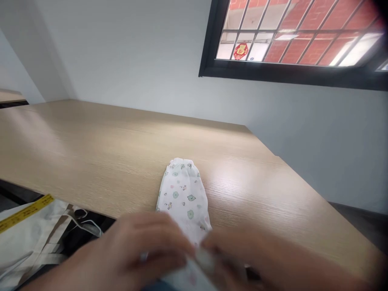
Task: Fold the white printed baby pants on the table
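A white cloth garment (185, 194) printed with small green and pink animal figures lies lengthwise on the table, its gathered, elastic-looking end pointing away from me. What kind of garment it is, I cannot tell. My left hand (148, 246) is closed, its thumb and fingers pinching the near part of the cloth. Close beside it, my right hand (248, 250) also has its fingers closed on the fabric, the two sets of fingertips almost meeting. Both hands are blurred by motion. They cover much of the garment's near end, which continues below them toward the bottom of the view.
The light wood table (106, 137) runs back to a white wall (136, 52), with its right edge slanting toward me. A barred window (273, 68) is at upper right. Below the table's front edge at left is a white bag (27, 238) with yellow tape and straps.
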A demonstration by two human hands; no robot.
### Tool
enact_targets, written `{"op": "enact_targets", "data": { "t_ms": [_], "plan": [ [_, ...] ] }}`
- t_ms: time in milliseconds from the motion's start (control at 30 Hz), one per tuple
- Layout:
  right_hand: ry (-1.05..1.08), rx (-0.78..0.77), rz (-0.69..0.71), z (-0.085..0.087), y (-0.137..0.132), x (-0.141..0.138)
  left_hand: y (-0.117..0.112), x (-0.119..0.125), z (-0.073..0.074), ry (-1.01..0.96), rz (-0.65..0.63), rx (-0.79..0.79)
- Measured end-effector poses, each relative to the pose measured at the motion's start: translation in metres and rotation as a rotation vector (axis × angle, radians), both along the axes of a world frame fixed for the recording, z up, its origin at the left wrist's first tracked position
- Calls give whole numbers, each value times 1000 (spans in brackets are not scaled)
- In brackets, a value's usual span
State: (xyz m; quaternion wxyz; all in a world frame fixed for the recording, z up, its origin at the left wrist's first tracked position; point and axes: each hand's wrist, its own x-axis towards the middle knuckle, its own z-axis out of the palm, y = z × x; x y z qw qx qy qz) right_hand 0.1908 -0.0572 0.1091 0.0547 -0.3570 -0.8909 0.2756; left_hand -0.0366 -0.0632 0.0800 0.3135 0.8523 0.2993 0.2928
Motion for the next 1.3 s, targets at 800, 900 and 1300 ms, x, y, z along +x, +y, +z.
{"op": "enact_targets", "data": {
  "t_ms": [800,900,1300],
  "plan": [
    [134,170,227,-45,82,1,110,39,-26,97,-272,-232],
    [71,104,310,-51,55,-4,106,46,-34,209,-368,-273],
    [156,-83,393,-49,41,-6,185,41,-35,71,16,-20]
  ]
}}
